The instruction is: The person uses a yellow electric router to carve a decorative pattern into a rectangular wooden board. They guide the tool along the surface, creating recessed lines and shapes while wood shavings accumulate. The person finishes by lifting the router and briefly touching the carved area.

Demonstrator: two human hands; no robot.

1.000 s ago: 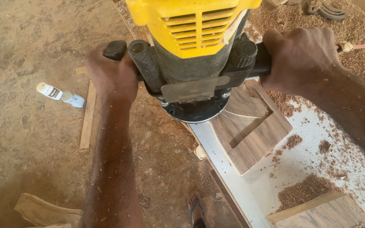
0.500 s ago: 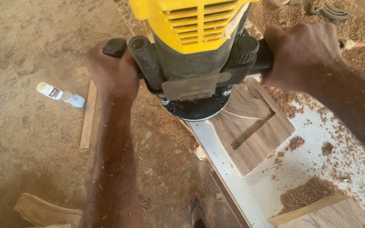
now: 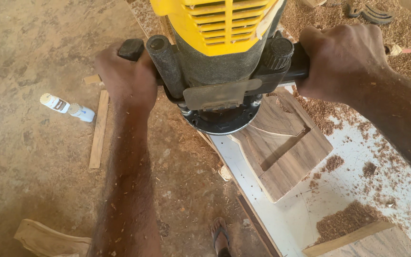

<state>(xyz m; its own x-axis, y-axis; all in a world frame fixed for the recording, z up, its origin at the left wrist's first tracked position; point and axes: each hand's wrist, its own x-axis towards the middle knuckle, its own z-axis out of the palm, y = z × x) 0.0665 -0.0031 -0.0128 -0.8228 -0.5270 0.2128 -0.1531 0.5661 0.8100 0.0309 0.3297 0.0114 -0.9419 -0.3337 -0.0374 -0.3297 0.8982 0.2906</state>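
A yellow and black plunge router (image 3: 217, 52) stands with its round base on a brown wooden block (image 3: 286, 147) that has a recess cut into it. My left hand (image 3: 127, 78) grips the router's left black handle. My right hand (image 3: 341, 59) grips the right handle. The block lies on a white bench top (image 3: 357, 190) strewn with sawdust. The router bit is hidden under the base.
A small white bottle (image 3: 67, 107) and a thin wood strip (image 3: 98, 128) lie on the dirt floor at left. A carved wood piece (image 3: 51, 238) sits at bottom left. My sandalled foot (image 3: 220, 235) shows below. A wooden board (image 3: 348, 240) lies at the bench's near right.
The router and both hands have shifted slightly to the right along the block. Both grips are unchanged.
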